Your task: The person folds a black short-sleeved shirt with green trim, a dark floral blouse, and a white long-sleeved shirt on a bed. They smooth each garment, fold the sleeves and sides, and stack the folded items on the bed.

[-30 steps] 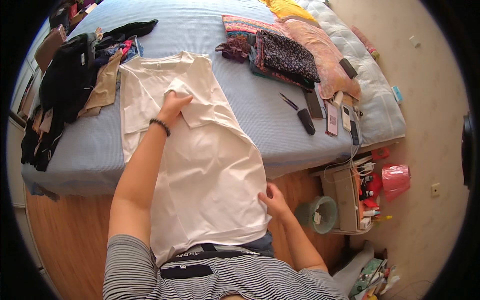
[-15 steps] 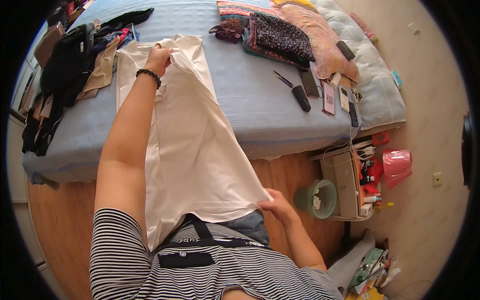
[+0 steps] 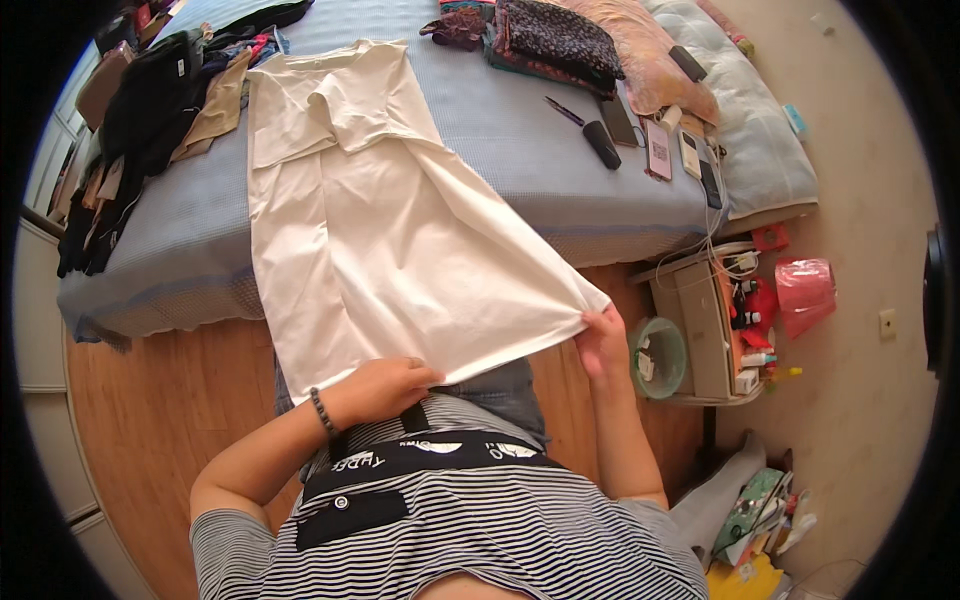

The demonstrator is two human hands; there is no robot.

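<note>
A white sleeveless dress (image 3: 400, 240) lies with its top on the bed, and its skirt stretches over the bed's edge toward me. My right hand (image 3: 601, 343) pinches the right corner of the hem and pulls the fabric out to the side. Near the middle of the hem, my left hand (image 3: 388, 388) is closed at the fabric's edge, a dark bead bracelet on its wrist. The bodice is a little rumpled around the waist seam. Part of the left fingers is hidden under the hand.
Dark and beige clothes (image 3: 150, 120) are heaped on the bed's left. Folded dark patterned cloth (image 3: 560, 48) lies at the far right, near a phone (image 3: 657, 150), a black case (image 3: 601, 145) and cables. A green bin (image 3: 657, 357) stands by a small cabinet (image 3: 692, 330).
My left hand has left the dress's upper part and come back to the hem. My right hand has moved right and up, spreading the skirt wider.
</note>
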